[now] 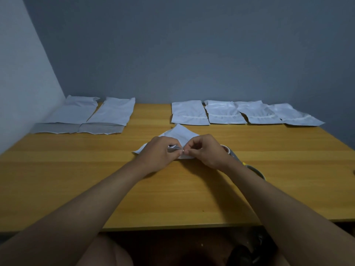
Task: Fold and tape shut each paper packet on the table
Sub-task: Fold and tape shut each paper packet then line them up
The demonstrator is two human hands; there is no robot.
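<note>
Yellow-brown wooden table (76,179), six flat white paper packets along far edge, two left (92,114), four right (244,113), creased white paper packet (178,134) at centre, left hand (159,153) and right hand (206,150) both pinching its near edge, grey tape roll (227,150) just behind right hand.

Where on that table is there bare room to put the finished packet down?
Bare wood lies between the two unfolded packets and the four taped ones, and along the near edge of the table. It's crowded around both hands, the packet and tape roll.
</note>
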